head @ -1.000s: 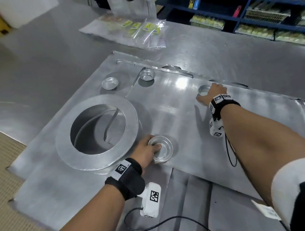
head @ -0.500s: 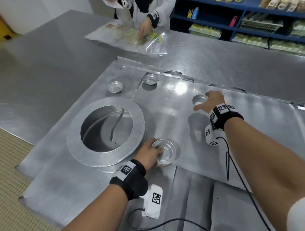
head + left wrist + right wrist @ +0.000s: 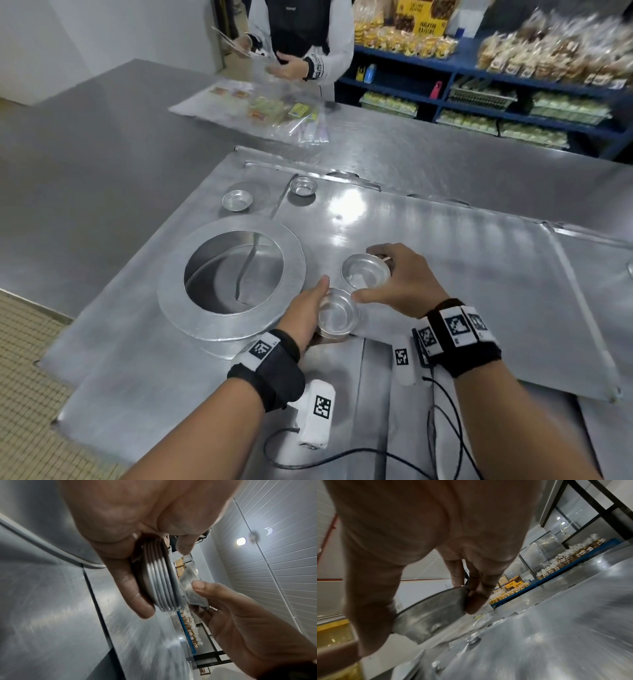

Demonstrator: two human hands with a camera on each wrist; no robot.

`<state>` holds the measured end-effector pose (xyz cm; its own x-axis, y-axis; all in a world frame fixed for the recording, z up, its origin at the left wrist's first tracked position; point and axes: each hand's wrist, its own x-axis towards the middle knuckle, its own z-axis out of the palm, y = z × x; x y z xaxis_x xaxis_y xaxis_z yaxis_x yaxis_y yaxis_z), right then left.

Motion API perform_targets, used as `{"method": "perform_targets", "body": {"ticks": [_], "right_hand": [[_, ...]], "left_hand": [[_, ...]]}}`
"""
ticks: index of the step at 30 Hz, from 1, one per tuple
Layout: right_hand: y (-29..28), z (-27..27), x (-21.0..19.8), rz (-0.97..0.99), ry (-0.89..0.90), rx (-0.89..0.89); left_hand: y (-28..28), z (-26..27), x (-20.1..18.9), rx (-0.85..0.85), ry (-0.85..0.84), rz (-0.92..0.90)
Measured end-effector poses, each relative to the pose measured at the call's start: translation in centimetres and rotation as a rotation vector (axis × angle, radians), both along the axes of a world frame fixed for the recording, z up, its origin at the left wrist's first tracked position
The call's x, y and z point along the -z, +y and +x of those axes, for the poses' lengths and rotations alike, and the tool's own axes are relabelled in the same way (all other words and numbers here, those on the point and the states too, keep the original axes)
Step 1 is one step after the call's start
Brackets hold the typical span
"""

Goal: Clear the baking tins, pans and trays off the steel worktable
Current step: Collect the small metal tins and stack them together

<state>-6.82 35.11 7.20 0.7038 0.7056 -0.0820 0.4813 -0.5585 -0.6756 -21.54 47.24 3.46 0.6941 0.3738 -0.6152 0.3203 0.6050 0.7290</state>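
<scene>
My left hand (image 3: 310, 313) grips a nested stack of small round tins (image 3: 337, 317) just above the flat trays; the left wrist view shows the stack's several rims (image 3: 161, 582) between thumb and fingers. My right hand (image 3: 394, 284) pinches a single small tin (image 3: 365, 274) by its rim, held just beyond and to the right of the stack; the same single tin (image 3: 433, 614) shows in the right wrist view. A large ring-shaped pan (image 3: 231, 277) stands to the left. Two more small tins (image 3: 237, 200) (image 3: 303, 186) sit at the far side of the tray.
Wide flat metal trays (image 3: 462, 260) cover the steel worktable (image 3: 85, 171). Packets in clear bags (image 3: 274, 113) lie at the far edge, where another person (image 3: 301, 44) stands. Blue shelves of packaged goods (image 3: 513, 102) line the back. Sensor cables (image 3: 342, 459) trail near me.
My right hand lifted the small tin from the far right of the tray and brought it back beside the stack. My left hand raised the stack off the tray.
</scene>
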Motion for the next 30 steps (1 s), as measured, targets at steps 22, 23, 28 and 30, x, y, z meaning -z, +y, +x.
{"method": "perform_targets", "body": {"ticks": [22, 23, 28, 30], "right_hand": [[4.8, -6.4, -2.3, 0.100, 0.072, -0.291], [5.3, -5.9, -2.2, 0.103, 0.086, -0.313], [8.0, -2.4, -1.1, 0.055, 0.113, -0.296], [9.6, -0.5, -0.7, 0.012, 0.099, -0.269]], "left_hand": [[4.8, -2.8, -2.1, -0.069, -0.084, 0.192], [5.3, -2.9, -2.2, -0.077, -0.089, 0.182], [8.1, -3.4, -2.4, -0.200, -0.077, 0.111], [9.2, -3.6, -2.4, -0.240, -0.068, 0.112]]}}
